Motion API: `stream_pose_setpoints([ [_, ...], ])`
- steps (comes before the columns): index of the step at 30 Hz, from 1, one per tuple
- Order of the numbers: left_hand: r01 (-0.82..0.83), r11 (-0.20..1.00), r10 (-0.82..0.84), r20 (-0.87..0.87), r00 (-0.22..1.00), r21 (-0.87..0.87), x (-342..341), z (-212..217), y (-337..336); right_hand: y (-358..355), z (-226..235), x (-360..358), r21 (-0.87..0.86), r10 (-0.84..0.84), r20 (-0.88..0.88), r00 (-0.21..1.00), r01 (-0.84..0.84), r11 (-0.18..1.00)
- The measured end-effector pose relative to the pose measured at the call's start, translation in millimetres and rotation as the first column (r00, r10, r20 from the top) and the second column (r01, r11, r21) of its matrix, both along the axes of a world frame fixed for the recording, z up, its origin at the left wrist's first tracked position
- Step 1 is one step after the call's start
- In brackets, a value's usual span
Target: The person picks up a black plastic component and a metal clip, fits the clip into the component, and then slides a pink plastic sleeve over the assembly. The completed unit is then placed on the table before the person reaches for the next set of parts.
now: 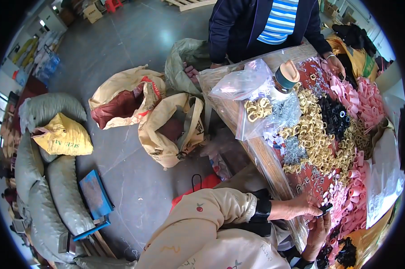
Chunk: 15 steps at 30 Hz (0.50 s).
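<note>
Over the near edge of the table, my left hand [300,206] reaches in from the left with its fingers closed on a small black part [325,209]. Just below it, my right hand [318,231] has its thumb and fingertips pinched at the same part. Its exact kind is too small to make out. Around my hands lie pink plastic pieces [356,197], small pale pink bits [335,195] and silver metal clips [314,179]. A heap of gold-coloured buckle-like rings [314,127] spreads farther up the table.
A lidded bottle [286,77] and clear plastic bags [243,85] stand on the wooden table [270,163]. Black pieces [332,114] lie in a pile. Across the table a person [265,27] has one hand near the pink pieces. Open woven sacks [169,143] stand on the floor at left.
</note>
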<state>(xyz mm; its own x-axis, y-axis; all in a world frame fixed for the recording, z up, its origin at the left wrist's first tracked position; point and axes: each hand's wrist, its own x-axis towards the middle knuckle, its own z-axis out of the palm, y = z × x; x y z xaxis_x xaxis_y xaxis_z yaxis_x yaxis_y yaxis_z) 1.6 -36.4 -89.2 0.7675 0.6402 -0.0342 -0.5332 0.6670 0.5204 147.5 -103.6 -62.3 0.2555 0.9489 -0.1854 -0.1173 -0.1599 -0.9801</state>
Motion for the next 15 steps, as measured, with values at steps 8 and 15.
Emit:
stream_pose_setpoints([
  [8, 0.079, 0.992, -0.089, -0.105, 0.991, -0.095, -12, 6, 1, -6, 31, -24, -0.019, -0.166, 0.374, 0.912, 0.186, 0.982],
  [15, 0.068, 0.996, -0.087, -0.363, 0.928, -0.065, -15, 14, 5, -7, 22, -23, 0.176, -0.039, 0.391, 0.920, -0.033, 0.984],
])
